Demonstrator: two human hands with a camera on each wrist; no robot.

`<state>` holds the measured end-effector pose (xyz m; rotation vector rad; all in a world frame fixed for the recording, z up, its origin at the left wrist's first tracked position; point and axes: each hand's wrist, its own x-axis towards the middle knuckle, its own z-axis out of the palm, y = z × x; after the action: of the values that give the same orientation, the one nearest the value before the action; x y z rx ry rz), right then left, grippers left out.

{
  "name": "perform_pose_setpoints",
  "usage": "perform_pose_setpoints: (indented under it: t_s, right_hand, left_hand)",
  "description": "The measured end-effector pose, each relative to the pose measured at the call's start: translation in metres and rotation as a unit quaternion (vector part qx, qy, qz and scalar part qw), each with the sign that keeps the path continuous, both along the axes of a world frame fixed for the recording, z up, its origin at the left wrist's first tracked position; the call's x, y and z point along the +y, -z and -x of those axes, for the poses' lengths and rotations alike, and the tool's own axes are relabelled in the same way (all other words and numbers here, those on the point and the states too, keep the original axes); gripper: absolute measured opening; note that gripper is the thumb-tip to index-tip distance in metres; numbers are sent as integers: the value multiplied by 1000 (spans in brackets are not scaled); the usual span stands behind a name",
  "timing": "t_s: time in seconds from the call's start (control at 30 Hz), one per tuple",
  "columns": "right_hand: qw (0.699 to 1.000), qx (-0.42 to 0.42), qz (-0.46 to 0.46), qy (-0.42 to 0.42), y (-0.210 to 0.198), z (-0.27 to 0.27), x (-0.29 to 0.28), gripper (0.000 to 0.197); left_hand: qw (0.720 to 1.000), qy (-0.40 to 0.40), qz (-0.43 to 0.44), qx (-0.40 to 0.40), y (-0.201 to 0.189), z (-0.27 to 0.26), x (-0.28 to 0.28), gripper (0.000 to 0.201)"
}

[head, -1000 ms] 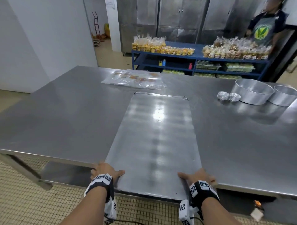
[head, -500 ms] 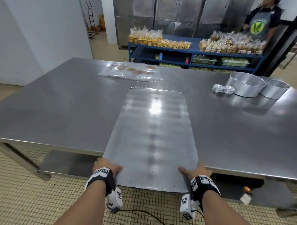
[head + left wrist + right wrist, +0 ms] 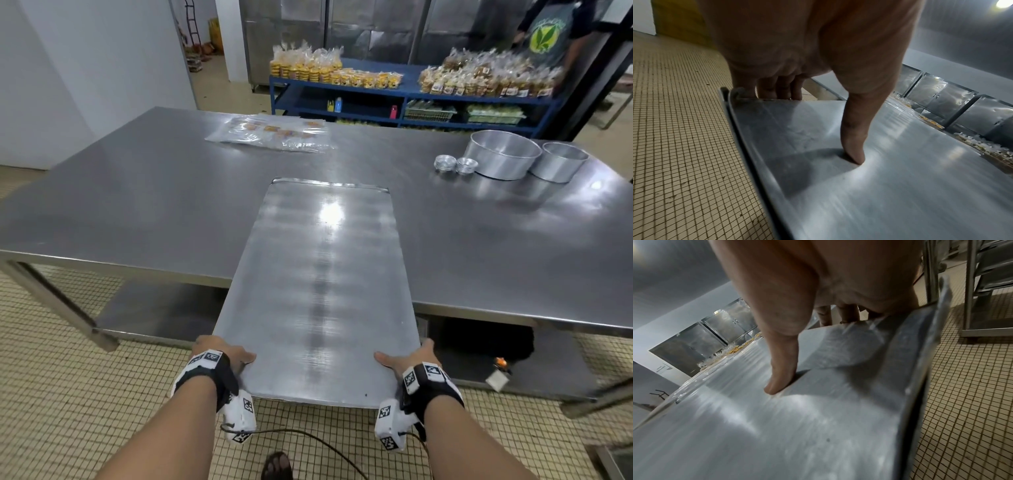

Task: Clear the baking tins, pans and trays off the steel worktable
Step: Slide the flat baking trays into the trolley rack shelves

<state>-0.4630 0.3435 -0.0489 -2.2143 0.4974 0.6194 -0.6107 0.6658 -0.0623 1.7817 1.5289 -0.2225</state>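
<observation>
Both hands, L & R, grip big tray, half off tabletop. Left: 2 round pans, sm tins.

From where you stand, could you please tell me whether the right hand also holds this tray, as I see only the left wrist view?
Observer: Yes, the right hand grips the tray at its near right corner, thumb on top.
Operator: Is the tray off the table?
Observer: Partly: its far end lies over the table, and its near end overhangs the floor.
Operator: What else needs clearing?
Observer: A large pan, a small pan and little tins, far right.
</observation>
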Motion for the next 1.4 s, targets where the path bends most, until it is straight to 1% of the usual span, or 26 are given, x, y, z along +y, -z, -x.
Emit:
perform_pose_setpoints:
  t_s: [0.1,0.2,0.27,0.3,0.37,0.43,0.5,0.6,0.67,0.73,0.8,0.9,0.97,1.03,1.07,1.17,1.2,1.3,1.37,1.4]
  right_hand:
    - [1000,17,-10,6,-4,16,-19,107]
    - [999,37,-9,-13,-6,30,-40,100]
    - [998,62,0,-25,-10,37,-50,98]
    - [997,75,4,-28,-11,40,-53,96]
    - [995,97,10,-36,-12,42,-56,87]
    - [993,104,16,-46,-14,41,-57,77]
    - [995,90,21,-46,-16,35,-54,71]
    - [998,61,8,-29,-16,15,-46,70]
    - [998,53,12,-23,-14,-1,-36,69]
    - [999,42,23,-2,-11,-17,-22,73]
    - [999,31,27,33,-5,-37,-7,86]
    - [997,22,22,76,26,-77,4,106]
    - [995,25,31,92,55,-101,3,117]
    - [993,42,24,107,65,-114,3,121]
    - [991,49,17,120,61,-116,5,120]
    - [988,61,8,141,30,-114,17,104]
    - [987,62,11,146,18,-112,22,104]
    - [983,50,5,175,-8,-114,32,105]
    - [980,40,5,195,-18,-118,33,103]
    - [977,33,1,210,-23,-120,33,106]
  left_hand:
    - [999,24,20,6,2,19,-11,88]
    - [998,31,52,-5,7,35,-18,87]
    - [996,49,73,21,6,42,-21,87]
    - [994,61,82,31,7,44,-22,82]
    - [990,86,104,48,4,47,-22,72]
    - [987,95,121,44,3,45,-18,66]
    - [988,103,113,30,-1,38,-17,59]
    - [995,80,67,1,-3,14,-8,62]
    - [996,59,58,-23,-2,-7,2,62]
    - [997,34,54,-54,-2,-31,12,63]
    - [996,20,43,-81,-3,-55,22,65]
    - [995,1,34,-95,8,-85,38,69]
    - [995,-20,35,-96,12,-95,45,65]
    - [992,-49,38,-107,17,-100,50,57]
    - [991,-61,40,-113,18,-102,51,55]
    - [988,-76,52,-121,17,-114,56,48]
    - [987,-80,57,-123,17,-120,60,49]
    - [986,-81,55,-132,20,-143,70,62]
    - [986,-62,52,-143,2,-160,67,58]
    - [986,-54,53,-146,-5,-168,66,54]
